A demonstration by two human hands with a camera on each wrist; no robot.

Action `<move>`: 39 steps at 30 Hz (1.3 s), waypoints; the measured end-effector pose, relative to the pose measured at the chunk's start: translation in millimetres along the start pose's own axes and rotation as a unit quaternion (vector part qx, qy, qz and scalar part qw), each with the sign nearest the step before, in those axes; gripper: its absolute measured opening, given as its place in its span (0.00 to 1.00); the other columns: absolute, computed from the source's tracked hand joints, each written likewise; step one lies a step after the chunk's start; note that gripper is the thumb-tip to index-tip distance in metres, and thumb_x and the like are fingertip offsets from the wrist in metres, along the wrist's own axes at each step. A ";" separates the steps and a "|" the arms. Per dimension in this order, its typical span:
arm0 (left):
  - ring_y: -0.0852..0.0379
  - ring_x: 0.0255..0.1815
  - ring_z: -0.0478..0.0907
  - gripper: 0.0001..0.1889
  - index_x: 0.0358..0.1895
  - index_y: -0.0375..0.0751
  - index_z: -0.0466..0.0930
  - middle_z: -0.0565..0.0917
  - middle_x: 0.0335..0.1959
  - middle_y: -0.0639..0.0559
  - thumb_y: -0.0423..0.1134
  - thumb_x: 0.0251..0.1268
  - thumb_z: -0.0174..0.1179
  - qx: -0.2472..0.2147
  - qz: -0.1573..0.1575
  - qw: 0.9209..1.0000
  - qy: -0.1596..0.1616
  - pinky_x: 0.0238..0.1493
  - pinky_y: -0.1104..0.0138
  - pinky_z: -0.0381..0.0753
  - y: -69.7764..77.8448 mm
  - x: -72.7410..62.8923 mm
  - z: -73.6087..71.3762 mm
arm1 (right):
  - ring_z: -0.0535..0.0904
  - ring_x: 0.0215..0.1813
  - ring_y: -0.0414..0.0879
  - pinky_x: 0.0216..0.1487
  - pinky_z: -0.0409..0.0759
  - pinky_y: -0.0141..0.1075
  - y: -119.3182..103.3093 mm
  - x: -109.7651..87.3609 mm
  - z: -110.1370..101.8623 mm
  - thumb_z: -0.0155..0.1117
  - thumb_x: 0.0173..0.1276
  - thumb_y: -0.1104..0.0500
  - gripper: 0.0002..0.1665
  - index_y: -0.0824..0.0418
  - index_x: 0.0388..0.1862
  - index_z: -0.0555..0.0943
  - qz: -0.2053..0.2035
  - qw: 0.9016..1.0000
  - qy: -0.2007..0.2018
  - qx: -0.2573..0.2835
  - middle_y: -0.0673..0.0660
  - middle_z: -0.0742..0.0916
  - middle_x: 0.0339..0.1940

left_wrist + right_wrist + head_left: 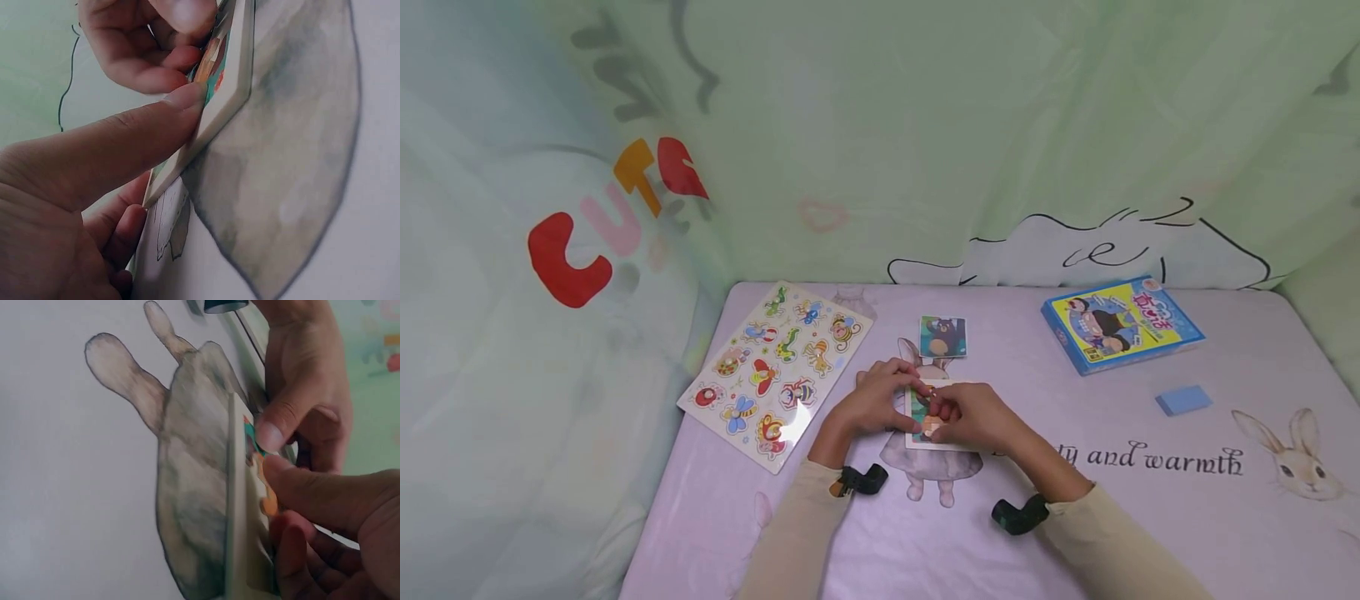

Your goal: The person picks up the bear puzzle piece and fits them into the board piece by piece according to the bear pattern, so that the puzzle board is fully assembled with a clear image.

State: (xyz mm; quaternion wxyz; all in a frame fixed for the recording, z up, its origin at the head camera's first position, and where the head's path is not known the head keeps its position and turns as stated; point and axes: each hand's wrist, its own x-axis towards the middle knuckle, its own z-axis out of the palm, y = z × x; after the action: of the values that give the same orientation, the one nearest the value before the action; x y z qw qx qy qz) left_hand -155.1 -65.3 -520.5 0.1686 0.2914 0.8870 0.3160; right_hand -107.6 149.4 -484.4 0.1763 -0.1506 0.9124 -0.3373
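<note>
A small wooden puzzle board (961, 442) with a pale rim lies between the hands, its picture partly covered by them. My right hand (979, 412) pinches an orange puzzle piece (269, 505) between thumb and curled fingers, close over the board's picture. From the other side, my left hand (882, 398) arches over the left part of the board and grips it. Its thumb (134, 137) presses at the orange piece's edge in the left wrist view, while its other fingers show beyond the rim. Both thumb tips almost meet in the right wrist view.
Behind the hands lies a small square bear picture (943, 337). A larger insect puzzle board (747, 396) lies slanted at the left. To the right are a blue-and-yellow box (1123, 325) and a light blue block (1183, 400). Curtains (865, 150) rise behind the table's far edge.
</note>
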 end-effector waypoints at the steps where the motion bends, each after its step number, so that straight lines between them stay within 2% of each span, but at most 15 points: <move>1: 0.53 0.66 0.67 0.26 0.54 0.57 0.85 0.73 0.65 0.58 0.48 0.48 0.81 0.000 -0.001 1.000 -0.001 0.59 0.54 0.58 0.4 -0.1 -0.3 | 0.75 0.32 0.41 0.35 0.74 0.33 1.8 -1.5 -1.7 0.81 0.56 0.58 0.14 0.54 0.40 0.85 -0.006 1.000 -0.002 0.002 0.47 0.82 0.28; 5: 0.54 0.66 0.66 0.26 0.54 0.58 0.85 0.73 0.65 0.58 0.49 0.48 0.80 0.005 -0.002 1.000 -0.002 0.59 0.55 0.58 1.2 0.3 -0.7 | 0.76 0.33 0.40 0.36 0.76 0.31 8.3 -8.7 -11.4 0.78 0.61 0.58 0.12 0.54 0.44 0.87 -0.013 1.000 0.000 0.011 0.46 0.84 0.29; 12: 0.53 0.66 0.66 0.25 0.54 0.59 0.85 0.72 0.66 0.58 0.50 0.49 0.80 0.008 -0.004 1.000 -0.006 0.58 0.55 0.58 0.6 0.8 0.1 | 0.76 0.36 0.43 0.37 0.76 0.32 15.5 -32.4 -38.4 0.75 0.65 0.55 0.10 0.55 0.43 0.88 -0.008 1.000 0.008 0.011 0.46 0.84 0.30; 20: 0.52 0.66 0.67 0.25 0.54 0.58 0.85 0.73 0.66 0.57 0.50 0.49 0.80 0.005 -0.002 1.000 -0.004 0.58 0.55 0.58 0.5 0.0 0.1 | 0.76 0.38 0.43 0.38 0.78 0.31 30.1 -60.9 -62.4 0.75 0.64 0.54 0.08 0.52 0.41 0.90 -0.007 1.000 -0.027 -0.005 0.45 0.88 0.36; 29: 0.52 0.65 0.67 0.25 0.54 0.57 0.85 0.73 0.66 0.57 0.50 0.49 0.80 0.000 0.000 1.000 -0.003 0.59 0.53 0.57 0.3 -0.2 0.1 | 0.74 0.35 0.38 0.36 0.76 0.29 51.7 -81.7 -63.8 0.80 0.57 0.52 0.09 0.48 0.37 0.90 -0.001 0.998 -0.058 -0.026 0.42 0.86 0.34; 39: 0.53 0.65 0.67 0.26 0.54 0.59 0.85 0.73 0.66 0.58 0.51 0.49 0.80 0.006 -0.003 1.000 -0.003 0.59 0.54 0.58 1.5 -0.5 -0.2 | 0.75 0.38 0.42 0.36 0.76 0.30 68.1 -93.2 -59.6 0.84 0.51 0.49 0.12 0.42 0.34 0.89 0.048 0.995 -0.068 -0.046 0.43 0.85 0.34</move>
State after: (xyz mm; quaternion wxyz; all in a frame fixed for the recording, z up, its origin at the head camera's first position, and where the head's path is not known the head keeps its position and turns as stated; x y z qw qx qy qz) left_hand -154.1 -64.7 -519.3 0.1705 0.2906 0.8892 0.3095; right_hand -60.2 269.1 -467.1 0.2473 -0.1372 0.9188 -0.2753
